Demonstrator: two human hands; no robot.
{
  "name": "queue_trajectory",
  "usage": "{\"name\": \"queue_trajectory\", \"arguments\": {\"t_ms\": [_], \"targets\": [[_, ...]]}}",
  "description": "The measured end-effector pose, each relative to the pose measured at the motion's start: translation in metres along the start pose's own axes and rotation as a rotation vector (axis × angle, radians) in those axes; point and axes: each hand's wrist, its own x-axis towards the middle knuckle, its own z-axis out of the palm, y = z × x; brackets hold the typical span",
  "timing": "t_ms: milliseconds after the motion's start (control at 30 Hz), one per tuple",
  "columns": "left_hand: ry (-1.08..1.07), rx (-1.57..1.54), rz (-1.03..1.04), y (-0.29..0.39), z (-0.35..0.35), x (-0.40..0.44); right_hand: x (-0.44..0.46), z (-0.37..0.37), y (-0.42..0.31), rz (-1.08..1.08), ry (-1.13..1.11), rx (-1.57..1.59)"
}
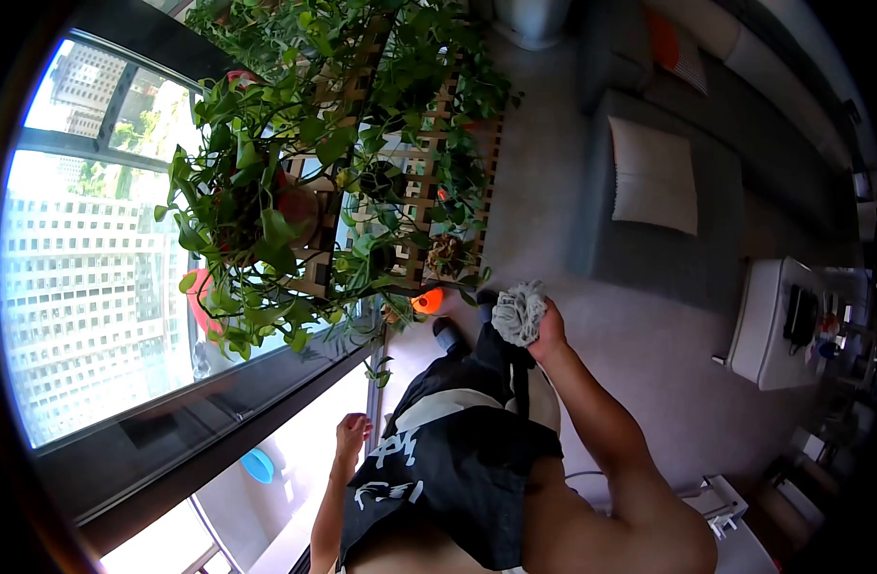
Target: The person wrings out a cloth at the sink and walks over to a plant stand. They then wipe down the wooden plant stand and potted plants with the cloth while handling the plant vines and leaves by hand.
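Observation:
My right hand (549,332) is closed around a grey, ruffled, stringy bundle (520,313), which looks like a bath puff or a bunched mop cloth. The bundle is held out in front of my legs, above the floor. Over on the left, my left hand (352,433) hangs beside the window frame with its fingers loosely bent. Nothing can be seen in it. The nearest plants (257,220), leafy green vines in pots on a wooden slatted stand (421,196), are ahead of both hands. An orange pot-like object (427,301) sits low by the stand.
A large window (94,239) runs along the left side. At the upper right is a dark grey sofa (649,258) with a light cushion (654,177). A white cabinet or table (768,325) stands at the right. A blue basin-like object (257,466) shows at lower left.

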Motion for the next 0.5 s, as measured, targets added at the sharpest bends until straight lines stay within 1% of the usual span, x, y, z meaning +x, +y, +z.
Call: {"name": "queue_trajectory", "arguments": {"t_ms": [67,133,333,500], "targets": [[0.004,0.007,-0.003,-0.001,-0.001,0.000,-0.003,0.008,-0.001,0.001,0.030,-0.001],[-0.012,-0.005,0.007,0.000,-0.001,0.000,-0.004,0.012,-0.001,-0.028,0.205,-0.020],[-0.007,0.032,0.006,0.011,0.004,-0.005,-0.002,-0.009,-0.005,-0.013,0.104,-0.002],[-0.007,0.050,-0.021,0.015,0.007,-0.004,-0.011,0.000,-0.012,-0.002,0.128,0.002]]}}
